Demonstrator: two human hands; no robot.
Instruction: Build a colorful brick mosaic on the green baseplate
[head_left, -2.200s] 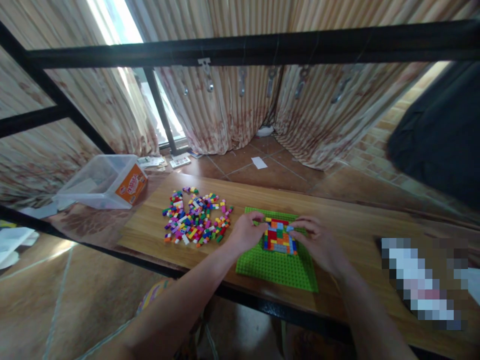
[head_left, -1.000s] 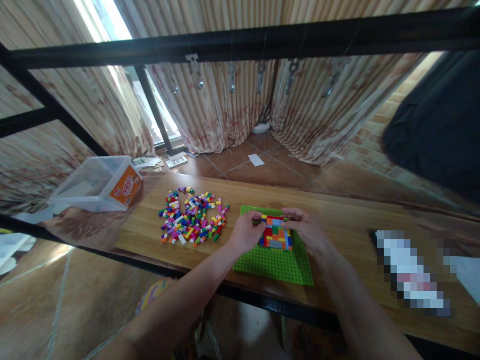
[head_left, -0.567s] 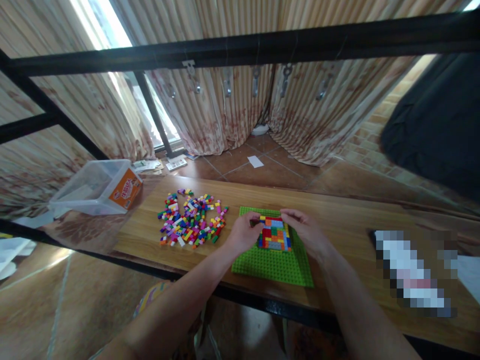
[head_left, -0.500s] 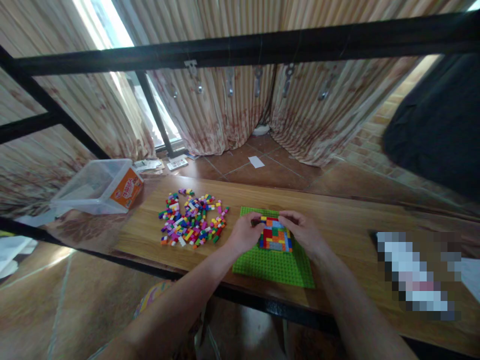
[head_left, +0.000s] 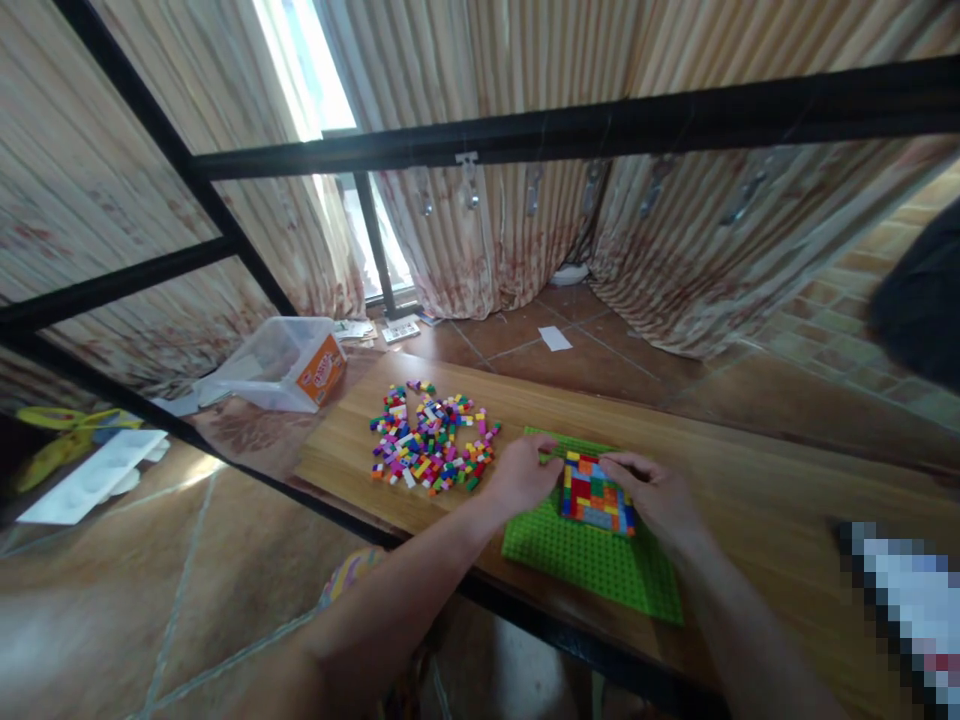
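Note:
A patch of multicoloured toy bricks (head_left: 596,495) sits on the upper part of a green studded baseplate (head_left: 592,560). My left hand (head_left: 525,475) is at the patch's upper left corner, thumb and fingers bent toward each other. Whatever may be between those fingertips is too small to make out. At the upper right edge of the patch, my right hand (head_left: 660,495) has its thumb and fingers closed on the bricks. Its fingers partly cover that corner. Left of the baseplate lies a loose pile of small coloured bricks (head_left: 435,445).
All this rests on a long wooden table (head_left: 720,470). A clear plastic box (head_left: 289,370) with an orange label stands beyond its left end. A black metal bar (head_left: 540,130) crosses in front of the curtains (head_left: 487,240). A blurred-out object (head_left: 900,590) lies at the right.
The camera view has turned left, so the scene sits further right. My left thumb has drawn slightly off the brick patch's corner; my right hand stays at its upper right edge.

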